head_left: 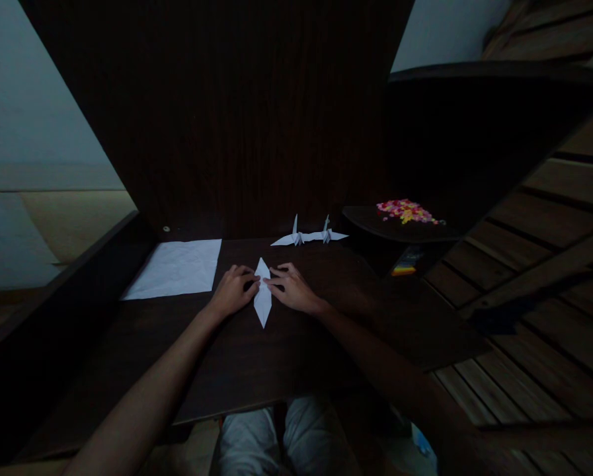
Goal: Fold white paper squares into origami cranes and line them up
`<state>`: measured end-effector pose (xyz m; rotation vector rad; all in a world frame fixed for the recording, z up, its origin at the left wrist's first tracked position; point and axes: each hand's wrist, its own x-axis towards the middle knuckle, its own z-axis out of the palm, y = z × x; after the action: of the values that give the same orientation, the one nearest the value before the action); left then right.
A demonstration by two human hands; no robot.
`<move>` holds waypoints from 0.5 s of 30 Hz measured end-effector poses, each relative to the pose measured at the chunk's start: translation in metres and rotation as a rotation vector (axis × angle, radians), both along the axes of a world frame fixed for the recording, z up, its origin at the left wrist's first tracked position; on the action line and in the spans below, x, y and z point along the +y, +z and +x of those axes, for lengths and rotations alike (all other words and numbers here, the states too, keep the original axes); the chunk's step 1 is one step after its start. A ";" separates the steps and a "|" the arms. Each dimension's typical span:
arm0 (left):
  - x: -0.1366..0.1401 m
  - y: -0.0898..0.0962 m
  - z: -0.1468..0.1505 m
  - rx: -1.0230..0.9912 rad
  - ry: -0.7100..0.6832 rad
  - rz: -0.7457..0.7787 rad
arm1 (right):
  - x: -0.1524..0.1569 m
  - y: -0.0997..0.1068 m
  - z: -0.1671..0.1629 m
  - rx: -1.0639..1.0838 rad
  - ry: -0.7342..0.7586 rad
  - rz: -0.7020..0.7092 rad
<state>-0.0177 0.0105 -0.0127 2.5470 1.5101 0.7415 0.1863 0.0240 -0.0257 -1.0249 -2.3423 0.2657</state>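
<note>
Left hand (233, 289): resting on the desk (246, 370), fingers partly curled, their tips touching the left edge of the paper (263, 307). Right hand (292, 289): facing it from the opposite side, thumb and index finger reaching onto the paper, the other fingers loosely bent. Cannot tell whether either hand is pinching the paper or only pressing on it.

Paper: white, folded into a long, narrow diamond, lying between the two hands. One tip is pointing away beyond the fingers; the other is pointing back toward the person.

Just beyond the right hand, two white cranes (297, 238) are standing side by side, their neighbouring wings appearing to meet. Beyond and to the left of the left hand, a white sheet (182, 264) is lying flat, showing faint creases. Well to the right of the right hand and farther off, a shelf (361, 215) is bearing a heap of small pink, red and yellow pieces (408, 211). Nearer than both hands, light trousers (250, 439) are showing below the desk edge.
</note>
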 end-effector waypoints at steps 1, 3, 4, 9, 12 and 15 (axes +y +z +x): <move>0.000 0.000 0.000 -0.003 -0.007 -0.003 | 0.000 0.000 0.000 -0.004 0.003 -0.006; 0.001 0.000 -0.001 -0.010 -0.019 -0.003 | 0.001 0.001 0.000 -0.004 0.008 -0.022; 0.001 0.000 -0.001 -0.012 -0.022 -0.002 | 0.001 0.001 0.000 0.003 0.006 -0.030; 0.001 0.000 -0.002 -0.014 -0.013 -0.003 | 0.003 -0.001 0.001 0.064 -0.021 -0.022; 0.000 0.000 -0.001 -0.021 -0.019 -0.005 | 0.003 -0.002 0.000 0.051 -0.010 -0.002; 0.000 0.002 -0.001 0.005 -0.017 -0.027 | 0.002 -0.001 -0.001 0.010 -0.008 -0.014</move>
<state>-0.0187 0.0110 -0.0110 2.5406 1.4883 0.7082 0.1857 0.0261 -0.0271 -1.0369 -2.3305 0.2840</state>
